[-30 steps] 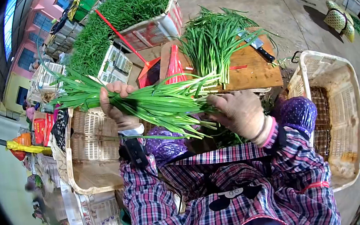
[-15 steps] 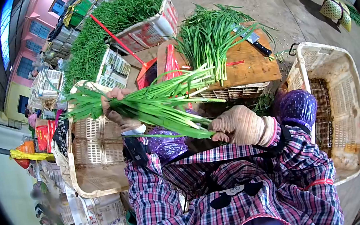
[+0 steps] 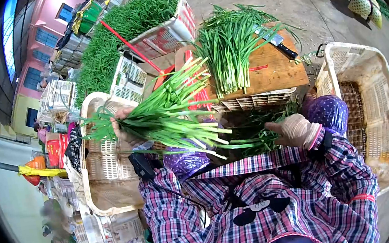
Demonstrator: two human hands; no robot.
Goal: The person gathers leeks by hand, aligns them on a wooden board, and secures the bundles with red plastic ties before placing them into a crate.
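Observation:
My gloved left hand is wrapped round a bunch of long green stalks, whose pale ends fan out to the right over my knee. To the right, my gloved right hand is closed beside loose green leaves above the gap between my knees; what its fingers hold, if anything, is hidden. A pile of similar stalks lies on the wooden board in front of me, with a knife at its right side.
A white crate stands at my left and another at my right. Beyond the left one are a red-handled broom and crates heaped with greens. The board rests on a low crate.
My right hand has moved away from the bunch to the right and slightly up. The stalk ends in my left hand have spread wider. The view has shifted a little.

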